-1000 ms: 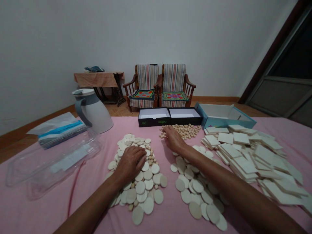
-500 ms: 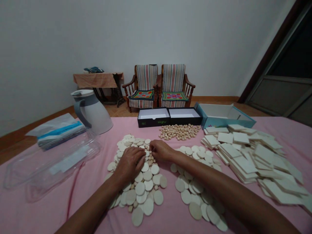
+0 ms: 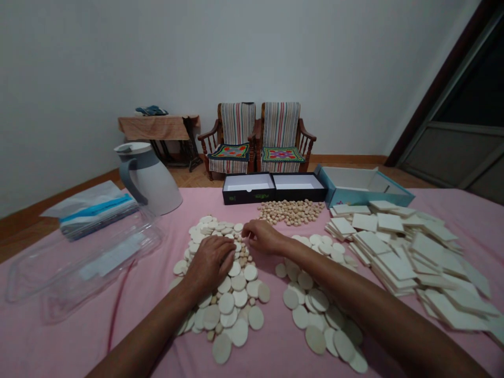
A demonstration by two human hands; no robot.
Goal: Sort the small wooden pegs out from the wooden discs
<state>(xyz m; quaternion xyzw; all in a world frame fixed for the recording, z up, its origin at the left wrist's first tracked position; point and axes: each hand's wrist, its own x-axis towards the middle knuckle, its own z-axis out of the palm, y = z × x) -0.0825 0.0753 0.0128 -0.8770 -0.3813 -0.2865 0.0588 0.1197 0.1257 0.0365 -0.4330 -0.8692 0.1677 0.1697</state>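
Note:
My left hand (image 3: 211,262) lies palm down on the left pile of pale round wooden discs (image 3: 238,300), its fingers stretched out over them. At the upper right edge of that pile, the fingers of my right hand (image 3: 263,238) are bent together, pointing down. Whatever they may hold is too small to make out. Between the two hands, small wooden cubes (image 3: 244,257) lie among the discs. Under and beside my right forearm spreads a second pile of discs (image 3: 315,338). Beyond my right hand is a heap of small wooden cubes (image 3: 291,212).
Two joined black boxes (image 3: 249,197) and a light blue box (image 3: 370,198) stand at the far edge. Square wooden tiles (image 3: 397,262) are heaped on the right. A white-grey jug (image 3: 157,184), a tissue pack (image 3: 98,215) and clear plastic trays (image 3: 90,268) sit left on pink cloth (image 3: 271,349).
My right hand has lifted slightly away from the cubes, showing more of them between the hands. My left hand has stayed in place on the discs.

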